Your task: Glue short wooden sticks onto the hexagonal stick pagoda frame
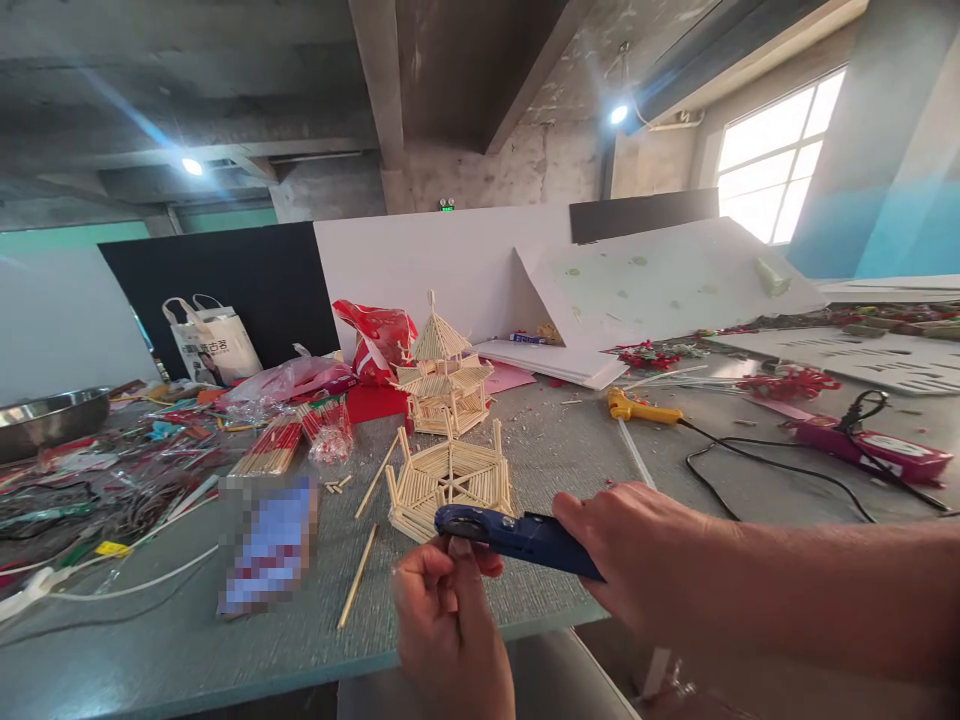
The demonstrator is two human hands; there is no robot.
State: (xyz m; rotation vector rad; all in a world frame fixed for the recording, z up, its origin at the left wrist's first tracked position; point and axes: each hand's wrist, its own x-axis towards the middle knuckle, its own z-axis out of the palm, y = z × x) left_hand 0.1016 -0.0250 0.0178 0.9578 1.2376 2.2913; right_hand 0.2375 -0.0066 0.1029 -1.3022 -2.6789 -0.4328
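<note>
My right hand point(637, 550) is wrapped round the handle of a dark blue hand cutter point(517, 532), whose rounded head points left. Right under that head, my left hand point(454, 610) has its thumb and fingers pinched together; what sits between them is too hidden to make out. Just beyond the cutter lies a hexagonal base of wooden sticks point(442, 475) with short upright posts. Behind it stands a tiered stick pagoda point(442, 375) with a pointed roof. A loose stick point(358, 577) lies on the table to the left of my left hand.
A yellow glue gun point(643, 408) and its black cord lie at right, near a magenta power strip point(874, 448). Bundled sticks point(268, 447) and a blurred blue packet point(270, 545) are at left. A metal bowl point(56, 420) and plastic-wrapped clutter fill the far left.
</note>
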